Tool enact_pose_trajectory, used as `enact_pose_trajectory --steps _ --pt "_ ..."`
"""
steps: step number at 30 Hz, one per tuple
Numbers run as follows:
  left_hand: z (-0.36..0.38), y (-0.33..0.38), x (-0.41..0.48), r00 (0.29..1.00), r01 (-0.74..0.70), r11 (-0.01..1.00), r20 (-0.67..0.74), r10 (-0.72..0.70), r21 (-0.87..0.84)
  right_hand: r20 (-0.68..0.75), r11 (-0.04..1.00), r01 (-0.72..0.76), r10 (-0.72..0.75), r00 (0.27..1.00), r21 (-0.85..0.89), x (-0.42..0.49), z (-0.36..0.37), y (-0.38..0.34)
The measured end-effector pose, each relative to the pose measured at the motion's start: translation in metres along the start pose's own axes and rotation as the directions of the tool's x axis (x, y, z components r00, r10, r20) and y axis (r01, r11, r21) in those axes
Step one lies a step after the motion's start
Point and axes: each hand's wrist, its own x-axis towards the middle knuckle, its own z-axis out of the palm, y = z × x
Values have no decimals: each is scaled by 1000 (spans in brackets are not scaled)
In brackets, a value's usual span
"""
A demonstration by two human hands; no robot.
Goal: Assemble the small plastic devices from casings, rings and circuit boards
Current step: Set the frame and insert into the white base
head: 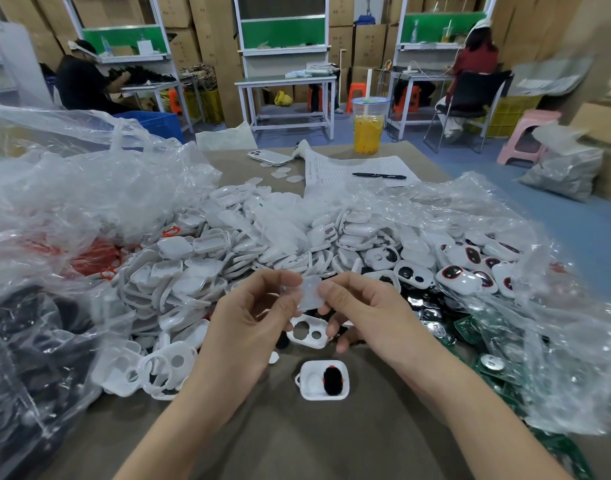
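Observation:
My left hand (259,313) and my right hand (363,306) meet above the table, and both pinch one small translucent white plastic piece (309,292) between thumbs and fingertips. Just below them lies a white casing with two round holes (309,332). Closer to me sits an open white casing (325,380) with a black part inside. A big heap of white casings (235,251) fills the table behind my hands. Orange rings (100,258) lie under plastic at the left. Green circuit boards (470,327) lie at the right.
Assembled white devices with dark windows (470,268) pile up at the right, under crumpled plastic bags (556,271). A black bag (27,348) lies at the left. Farther back are a phone (269,156), a paper sheet with a pen (378,175) and an orange drink cup (368,126). Two people sit at distant benches.

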Motion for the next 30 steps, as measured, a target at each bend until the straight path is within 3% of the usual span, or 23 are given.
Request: enact_pose_trajectory --steps 11,15,18,21,25,30 --pt "0 3 -1 999 20 1000 -28 -20 -8 -19 998 15 -17 1000 -67 -1 1 1" --pt "-1 7 -2 998 10 999 -63 -13 -41 -78 983 80 -95 992 -167 -10 -1 -2" --pt "-1 8 -5 997 3 999 -71 -5 -35 -84 857 176 -246 966 -485 -22 -5 -1" --pt "0 6 -9 997 21 997 -70 -26 -73 24 658 228 -303 953 -718 -35 -5 3" --pt "-1 2 -14 996 54 995 -68 -60 -84 124 456 279 -340 932 -845 -48 -7 7" --pt "-1 0 -26 994 39 995 -98 -48 -92 180 303 244 -226 957 -921 -56 -9 10"
